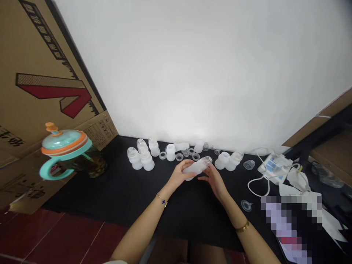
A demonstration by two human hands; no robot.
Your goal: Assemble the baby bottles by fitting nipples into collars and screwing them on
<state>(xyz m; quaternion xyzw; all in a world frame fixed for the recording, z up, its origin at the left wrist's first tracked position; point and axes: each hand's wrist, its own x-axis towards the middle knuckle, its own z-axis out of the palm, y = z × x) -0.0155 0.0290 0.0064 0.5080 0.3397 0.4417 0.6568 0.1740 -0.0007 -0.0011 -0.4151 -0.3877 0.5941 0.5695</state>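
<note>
Left hand [185, 171] is clasped round a bottle [196, 169], clear end [206, 160] slanted toward the tabletop's back edge [121, 137], beside the loosely opened right hand [215, 179].

your left hand [181, 173] covers part of the bottle [198, 167]; your cardboard box [41, 66] is cut off at the left.

wall [192, 66]: white, brightest low | table [110, 205]: black | floor [68, 234]: red tiles
</note>
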